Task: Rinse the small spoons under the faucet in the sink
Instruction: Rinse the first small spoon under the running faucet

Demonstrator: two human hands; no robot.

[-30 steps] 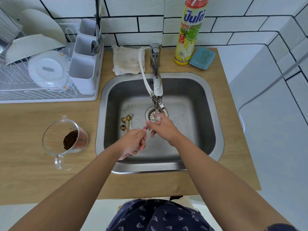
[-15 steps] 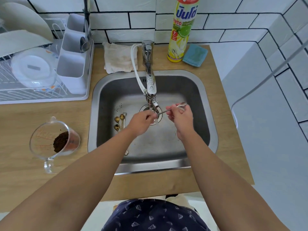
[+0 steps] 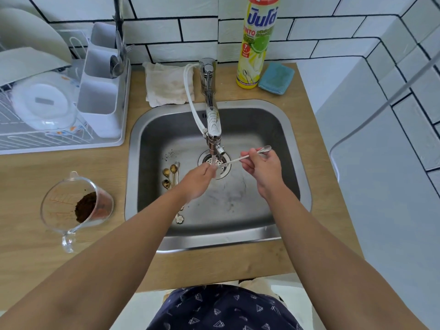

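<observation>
Water runs from the chrome faucet [image 3: 212, 122] into the steel sink [image 3: 295, 148]. My right hand [image 3: 260, 166] pinches a thin silver spoon [image 3: 240, 158] near one end and holds it level under the stream. My left hand [image 3: 198, 179] has its fingertips on the spoon's other end in the water, above the drain. Several small gold spoons [image 3: 171, 175] lie on the sink floor to the left; my left forearm hides part of their handles.
A glass measuring jug [image 3: 71, 208] with brown grounds stands on the wooden counter left of the sink. A dish rack [image 3: 59, 101] with plates and a cutlery holder is at far left. A cloth [image 3: 166, 84], a yellow soap bottle [image 3: 257, 41] and a blue sponge [image 3: 276, 78] sit behind the sink.
My hands have drawn apart from in front of the drain. The right hand swung right, laying the silver spoon level under the stream; the left hand's fingertips stay on its wet end.
</observation>
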